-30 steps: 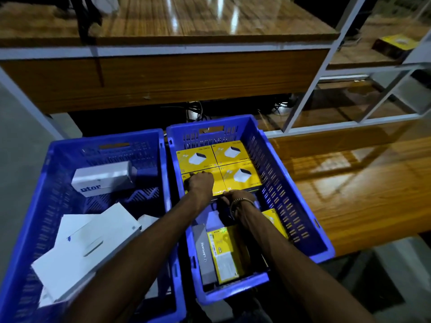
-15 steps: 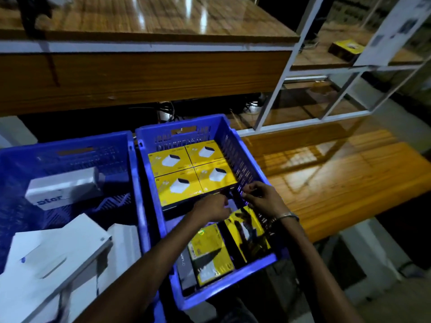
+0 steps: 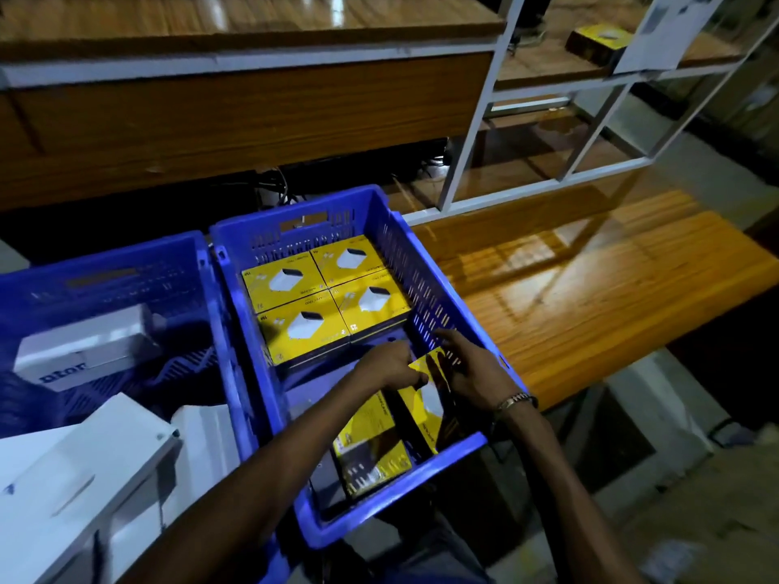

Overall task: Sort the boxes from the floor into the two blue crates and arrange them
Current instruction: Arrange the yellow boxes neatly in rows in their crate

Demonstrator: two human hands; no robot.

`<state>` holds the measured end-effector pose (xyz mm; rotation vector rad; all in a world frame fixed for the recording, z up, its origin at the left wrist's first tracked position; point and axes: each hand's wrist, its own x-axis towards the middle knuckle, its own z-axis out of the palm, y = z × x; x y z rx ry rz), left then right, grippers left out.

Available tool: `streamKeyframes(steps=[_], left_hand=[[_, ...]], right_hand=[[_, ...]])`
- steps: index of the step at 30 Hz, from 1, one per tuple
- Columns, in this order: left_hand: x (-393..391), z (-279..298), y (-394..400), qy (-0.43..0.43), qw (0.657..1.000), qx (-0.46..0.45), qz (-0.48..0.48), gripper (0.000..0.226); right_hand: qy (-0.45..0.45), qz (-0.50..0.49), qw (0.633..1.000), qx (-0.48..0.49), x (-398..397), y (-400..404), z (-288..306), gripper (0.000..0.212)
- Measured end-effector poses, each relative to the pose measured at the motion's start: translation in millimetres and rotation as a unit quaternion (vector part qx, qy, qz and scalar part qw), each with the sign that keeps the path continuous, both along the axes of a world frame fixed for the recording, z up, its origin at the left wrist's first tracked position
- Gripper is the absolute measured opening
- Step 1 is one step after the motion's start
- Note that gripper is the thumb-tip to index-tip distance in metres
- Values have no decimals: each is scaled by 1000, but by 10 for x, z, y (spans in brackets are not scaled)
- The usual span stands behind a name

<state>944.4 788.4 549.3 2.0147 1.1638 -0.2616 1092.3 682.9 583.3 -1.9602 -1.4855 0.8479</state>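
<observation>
We see two blue plastic crates side by side, both with walls full of little slots. The right crate (image 3: 438, 288) holds four flat square yellow boxes (image 3: 324, 297) packed tight in a neat block at its far end. Their tops are smooth and each shows a small white shape. The left crate (image 3: 126, 263) holds plain white boxes (image 3: 84, 478), one of them with dark letters on its side.

Both hands are down inside the right crate, close together. The left hand (image 3: 390, 366) has its fingers curled on the top corner of a tilted yellow box (image 3: 430, 398). The right hand (image 3: 472, 373) holds the same box from the other side, against the crate's right wall. A shiny band (image 3: 516, 400) sits on that wrist.

Another yellow box (image 3: 371, 453) lies near the front of this crate, partly hidden under the left arm. Something grey seems to lie beside it, but it is too dark to tell.

To the right is a shiny orange wooden worktop (image 3: 590, 297). Behind stands a wooden shelf with a white metal frame (image 3: 476, 120), and one more yellow box (image 3: 598, 44) rests far back.
</observation>
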Motion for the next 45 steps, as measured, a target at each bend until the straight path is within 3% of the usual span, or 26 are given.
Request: streamKeyframes(steps=[3,6,7,9,11,13,15,17,19,22,24,28,32,34,37,39,41,43,45], left_hand=[[-85,150,9,-110,981,-124,98,41],[-325,315,55,-194,942,-199,189,22],[-426,361,79,-225,926,-217,213,18],[-629,445,114,-282,885,-251,274,32],[-824,451,124,-340,838,-274,327,28],[-956,430,127,-378,806,-291,351,25],[-986,431,114,-386,799,-274,371,40],[-990,412,144,-380,802,-256,383,36],[-980,376,164,-332,849,-217,350,31],[-1005,362,122,-256,933,-132,215,35],[-1034,292,124,-245,944,-120,187,50],[-987,374,104,-273,920,-150,238,60],[-956,286,79,-271,926,-129,229,54],[-948,265,111,-303,900,-162,269,43],[-964,346,164,-381,822,-246,344,33],[-979,396,205,-403,802,-228,377,18],[-1013,473,242,-421,783,-187,418,15],[-1053,491,305,-425,763,-152,463,19],[-1085,424,364,-428,747,-133,491,19]], right_hand=[[55,-8,998,37,35,-9,22,43],[129,-39,990,39,49,26,14,35],[143,-60,987,36,42,37,22,28],[154,-90,984,22,11,59,49,18],[172,-91,981,-4,-31,86,90,21],[250,-90,963,-32,-82,124,127,22],[336,-103,935,-54,-97,140,143,30],[372,-108,920,-56,-94,148,108,44],[369,-100,923,-36,-64,157,69,51],[331,-95,939,27,-71,148,101,47],[306,-98,946,55,-76,129,128,48],[243,-80,965,50,-66,111,99,49],[229,-65,971,12,-34,116,49,48],[267,-69,961,-21,-16,132,47,44],[382,-79,917,-85,10,166,109,41],[398,-40,909,-118,56,210,100,48],[317,2,937,-148,68,289,63,48],[177,52,969,-164,27,411,-17,42],[9,133,974,-184,-101,552,-97,42]])
